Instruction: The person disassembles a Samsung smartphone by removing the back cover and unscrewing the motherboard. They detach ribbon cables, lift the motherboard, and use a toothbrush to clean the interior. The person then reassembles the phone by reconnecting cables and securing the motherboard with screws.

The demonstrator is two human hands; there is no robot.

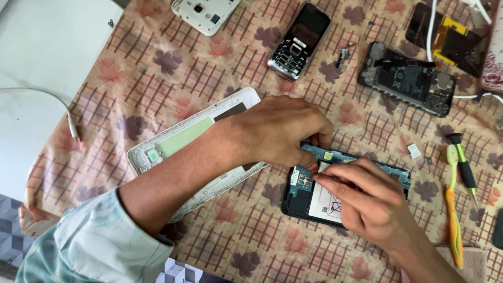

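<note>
An opened smartphone [301, 196] with a blue circuit board and a white battery lies back-up on the flowered cloth. My left hand [277, 131] grips its top edge, fingers curled over the board. My right hand [367, 202] lies over the phone's right part, with pinched fingertips touching the board near the battery's top left corner. I cannot tell whether the right fingers hold a small part. A white phone frame [183, 136] lies under my left forearm.
A white phone back [204, 13] and a black keypad phone [298, 39] lie at the far edge. Another stripped phone [408, 78], a loose screen [450, 39], a small screwdriver [463, 165], a yellow toothbrush [453, 209] and a white cable [57, 105] surround the work.
</note>
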